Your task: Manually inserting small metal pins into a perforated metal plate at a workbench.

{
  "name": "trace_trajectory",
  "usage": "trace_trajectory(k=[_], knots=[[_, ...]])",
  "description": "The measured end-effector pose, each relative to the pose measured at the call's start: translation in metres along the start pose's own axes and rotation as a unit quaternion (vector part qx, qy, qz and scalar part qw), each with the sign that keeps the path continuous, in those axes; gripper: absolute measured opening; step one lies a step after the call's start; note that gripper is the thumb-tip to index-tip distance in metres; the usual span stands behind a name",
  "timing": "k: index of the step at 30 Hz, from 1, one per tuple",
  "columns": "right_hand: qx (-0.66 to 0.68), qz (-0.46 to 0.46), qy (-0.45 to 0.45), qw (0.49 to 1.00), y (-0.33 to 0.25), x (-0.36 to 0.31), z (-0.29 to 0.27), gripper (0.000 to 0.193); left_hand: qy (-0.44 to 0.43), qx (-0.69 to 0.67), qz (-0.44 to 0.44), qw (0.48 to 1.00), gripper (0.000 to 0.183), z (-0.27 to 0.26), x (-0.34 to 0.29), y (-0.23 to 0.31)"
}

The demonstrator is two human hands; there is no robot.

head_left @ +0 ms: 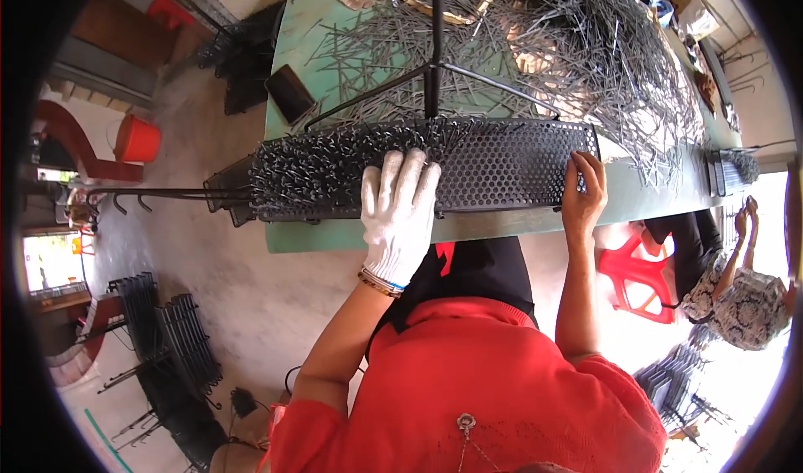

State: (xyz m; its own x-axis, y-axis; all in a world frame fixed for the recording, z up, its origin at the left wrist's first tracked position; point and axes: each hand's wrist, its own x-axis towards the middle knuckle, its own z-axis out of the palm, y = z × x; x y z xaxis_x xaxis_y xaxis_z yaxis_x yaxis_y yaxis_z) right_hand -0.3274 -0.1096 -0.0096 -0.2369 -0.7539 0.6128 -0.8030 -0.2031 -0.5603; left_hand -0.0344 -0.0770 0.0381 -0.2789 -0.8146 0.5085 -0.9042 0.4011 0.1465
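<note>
A long black perforated metal panel lies across the near edge of the green table. Short dark pins stand densely in the holes of its left half, while its right half shows bare holes. My left hand, in a white knitted glove, rests on the panel with fingers stretched out, where the pins meet the bare holes. At the right end, my bare right hand has its fingers curled in toward the thumb over the panel's edge. Whatever they may pinch is too small to make out.
Loose grey pins are heaped over the tabletop. A black metal frame rises behind the panel, beside a dark flat device. Another person works at right near a red stool. Black racks stand on the left floor.
</note>
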Motion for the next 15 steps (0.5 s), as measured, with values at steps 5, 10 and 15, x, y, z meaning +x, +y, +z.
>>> trace_trajectory(k=[5, 10, 15], knots=[[-0.008, -0.008, 0.032, 0.999, 0.005, 0.002, -0.001, 0.017, -0.034, 0.009, 0.015, 0.999, 0.031, 0.002, 0.001, -0.001], [-0.095, 0.003, 0.046, 0.994, 0.02, 0.004, -0.007, 0.022, 0.03, -0.032, 0.003, 0.999, 0.028, -0.001, 0.016, -0.006], [-0.139, 0.047, 0.054, 0.988, 0.026, 0.002, 0.0, 0.024, -0.006, 0.017, 0.039, 0.999, 0.029, 0.006, 0.02, -0.011]])
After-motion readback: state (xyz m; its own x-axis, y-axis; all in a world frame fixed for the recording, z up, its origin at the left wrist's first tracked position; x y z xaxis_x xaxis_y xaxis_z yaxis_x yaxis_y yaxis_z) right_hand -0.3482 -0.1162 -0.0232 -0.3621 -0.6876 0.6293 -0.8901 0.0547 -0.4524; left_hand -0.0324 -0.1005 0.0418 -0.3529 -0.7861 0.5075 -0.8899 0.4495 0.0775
